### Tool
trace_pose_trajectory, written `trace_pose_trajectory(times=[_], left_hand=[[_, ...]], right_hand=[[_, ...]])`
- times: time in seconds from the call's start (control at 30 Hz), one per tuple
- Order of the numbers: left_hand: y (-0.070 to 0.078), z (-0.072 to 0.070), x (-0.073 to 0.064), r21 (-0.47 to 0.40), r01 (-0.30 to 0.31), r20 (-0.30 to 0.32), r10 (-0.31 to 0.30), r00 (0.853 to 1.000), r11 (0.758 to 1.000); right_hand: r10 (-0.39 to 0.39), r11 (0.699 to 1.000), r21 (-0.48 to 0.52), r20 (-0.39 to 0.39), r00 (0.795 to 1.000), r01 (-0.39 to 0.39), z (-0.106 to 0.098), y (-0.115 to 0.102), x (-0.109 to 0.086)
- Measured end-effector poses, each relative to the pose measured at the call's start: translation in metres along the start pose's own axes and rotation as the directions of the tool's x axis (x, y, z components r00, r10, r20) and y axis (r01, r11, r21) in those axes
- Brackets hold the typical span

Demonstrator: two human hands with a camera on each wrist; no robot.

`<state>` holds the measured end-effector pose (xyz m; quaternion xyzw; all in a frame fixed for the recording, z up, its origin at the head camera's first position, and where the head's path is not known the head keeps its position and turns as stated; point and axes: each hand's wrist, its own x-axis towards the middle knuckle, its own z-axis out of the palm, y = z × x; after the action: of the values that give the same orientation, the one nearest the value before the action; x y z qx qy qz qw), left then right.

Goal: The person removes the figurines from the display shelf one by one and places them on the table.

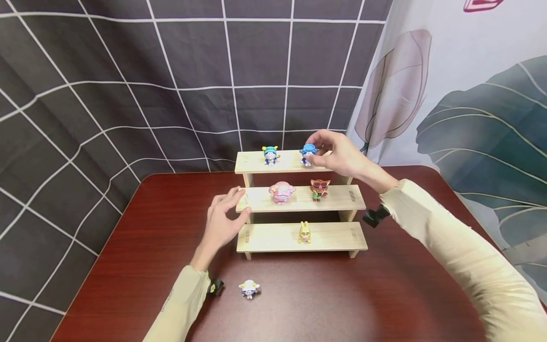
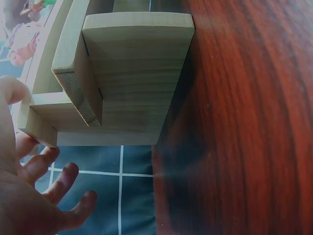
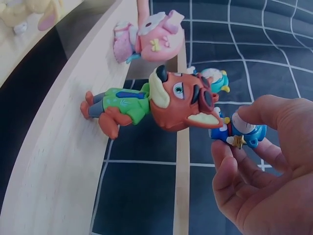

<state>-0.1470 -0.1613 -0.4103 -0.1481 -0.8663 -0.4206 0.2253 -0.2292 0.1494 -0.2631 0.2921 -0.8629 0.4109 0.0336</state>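
My right hand (image 1: 342, 154) pinches a small figurine with a blue hat (image 1: 307, 153) between thumb and fingers at the top step. In the right wrist view the blue figurine (image 3: 239, 129) shows a gold star at its front. My left hand (image 1: 223, 219) holds the left end of the middle step of a three-step wooden stand (image 1: 273, 244), thumb and finger at opposite edges. Another figurine, in a teal hat (image 1: 270, 156), sits left on the top step. The middle step bears a pink figurine (image 1: 282, 193) and a fox figurine in a green shirt (image 1: 319, 190).
On the lowest step sits a yellow rabbit figurine (image 1: 304, 232). A white figurine (image 1: 249, 289) is on the dark red table (image 1: 325, 299), in front of the stand and near the left sleeve. Behind hangs a dark grid-patterned cloth (image 1: 192, 57), with a leaf-printed curtain (image 1: 470, 118) at right.
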Motion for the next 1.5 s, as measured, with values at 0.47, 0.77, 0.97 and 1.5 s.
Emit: trace_pose_trajectory(times=[0.47, 0.77, 0.97, 1.5], left_hand=[[0.0, 0.0, 0.0, 0.0, 0.004, -0.001, -0.004, 1.0, 1.0], [-0.001, 0.0, 0.001, 0.001, -0.009, -0.016, 0.009, 1.0, 1.0], [-0.002, 0.001, 0.0, 0.003, -0.002, -0.015, 0.002, 1.0, 1.0], [0.0, 0.001, -0.001, -0.006, -0.002, -0.018, 0.002, 1.0, 1.0]], right_hand=[[-0.03, 0.999, 0.011, 0.018, 0.999, 0.03, -0.003, -0.01, -0.008], [-0.058, 0.998, 0.025, 0.031, 0.998, 0.058, -0.005, -0.018, -0.016], [-0.055, 0.998, 0.021, 0.044, 0.998, 0.054, -0.005, -0.022, -0.024], [-0.086, 0.995, 0.054, 0.057, 0.995, 0.083, -0.004, -0.032, -0.045]])
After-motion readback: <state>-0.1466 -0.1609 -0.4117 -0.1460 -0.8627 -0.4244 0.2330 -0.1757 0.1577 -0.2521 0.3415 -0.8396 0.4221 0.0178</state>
